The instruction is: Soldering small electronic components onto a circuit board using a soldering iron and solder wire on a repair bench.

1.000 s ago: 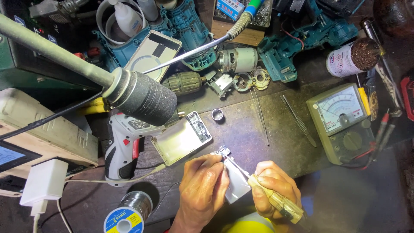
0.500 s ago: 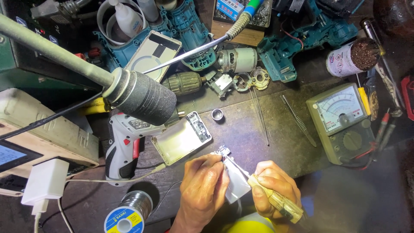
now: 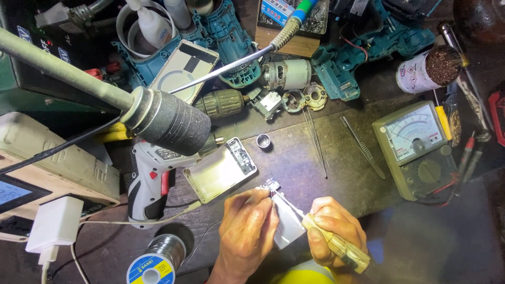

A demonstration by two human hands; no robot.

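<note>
1. Nothing I can see has shifted since the earlier frames; both hands sit where they were at the near edge of the table [image 3: 315,158].
2. My left hand [image 3: 248,231] is curled shut around a small silvery plate [image 3: 288,223], pinning it on the table.
3. My right hand [image 3: 331,234] is closed tight on a screwdriver [image 3: 342,250] with a clear yellow handle, its tip resting at the plate's top corner beside a small metal fitting [image 3: 271,185].
4. Just left of my hands lies an open white case [image 3: 221,171], with a white power screwdriver [image 3: 150,179] beside it.
5. Farther right stands a green meter [image 3: 418,150]; tweezers [image 3: 362,147] lie between.
</note>
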